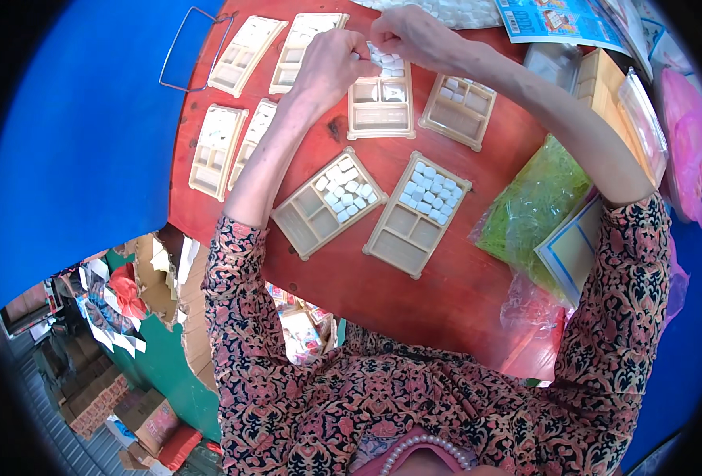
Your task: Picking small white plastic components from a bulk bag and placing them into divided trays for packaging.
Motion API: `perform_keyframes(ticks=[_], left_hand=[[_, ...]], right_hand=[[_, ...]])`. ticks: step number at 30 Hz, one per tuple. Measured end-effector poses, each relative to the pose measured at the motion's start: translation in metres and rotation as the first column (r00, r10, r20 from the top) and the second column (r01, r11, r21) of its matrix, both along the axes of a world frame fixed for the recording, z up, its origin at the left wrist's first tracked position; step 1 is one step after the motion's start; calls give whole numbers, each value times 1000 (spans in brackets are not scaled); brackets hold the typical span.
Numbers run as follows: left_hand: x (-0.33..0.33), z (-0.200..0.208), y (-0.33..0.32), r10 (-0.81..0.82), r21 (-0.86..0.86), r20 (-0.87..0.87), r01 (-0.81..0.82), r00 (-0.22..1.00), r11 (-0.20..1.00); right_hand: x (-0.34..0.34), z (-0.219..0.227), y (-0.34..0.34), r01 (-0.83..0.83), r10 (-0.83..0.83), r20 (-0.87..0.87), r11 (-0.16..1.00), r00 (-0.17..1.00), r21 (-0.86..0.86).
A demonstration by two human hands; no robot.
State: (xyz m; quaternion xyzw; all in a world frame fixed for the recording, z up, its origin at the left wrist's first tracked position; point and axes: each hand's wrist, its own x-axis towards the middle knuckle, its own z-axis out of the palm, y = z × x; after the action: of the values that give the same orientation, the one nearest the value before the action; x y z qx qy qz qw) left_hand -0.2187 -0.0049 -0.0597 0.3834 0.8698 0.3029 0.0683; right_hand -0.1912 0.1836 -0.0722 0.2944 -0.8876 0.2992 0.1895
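Note:
Both my hands reach to the far side of the red table, above a beige compartment tray point(381, 124). My left hand point(331, 65) is closed at this tray's left edge, its fingertips by the small white blocks point(391, 65). Something whitish shows at its fingers, too small to name. At the tray's far end my right hand point(409, 36) is closed with bent fingers; what it holds, if anything, is hidden. Nearer to me lie two similar trays, the left tray point(294, 228) and the right tray point(402, 242), each with white blocks in its large compartment.
Several more trays lie at the left, such as a tray point(208, 163) by the table edge. Another tray point(452, 119) sits right of my hands. A green plastic bag point(537, 202) lies under my right forearm. A bent wire frame point(163, 59) stands at the far left.

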Motion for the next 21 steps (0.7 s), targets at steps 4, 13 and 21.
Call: perform_keyframes(ticks=[4, 13, 21], left_hand=[[2, 12, -7, 86, 61, 224, -102, 971, 993], [2, 1, -8, 51, 47, 216, -62, 975, 997], [-2, 14, -8, 131, -42, 267, -124, 955, 991]], right_hand=[[2, 1, 4, 2, -7, -53, 996, 999, -93], [17, 7, 2, 49, -53, 436, 999, 898, 22], [13, 54, 22, 192, -170, 436, 981, 884, -6]])
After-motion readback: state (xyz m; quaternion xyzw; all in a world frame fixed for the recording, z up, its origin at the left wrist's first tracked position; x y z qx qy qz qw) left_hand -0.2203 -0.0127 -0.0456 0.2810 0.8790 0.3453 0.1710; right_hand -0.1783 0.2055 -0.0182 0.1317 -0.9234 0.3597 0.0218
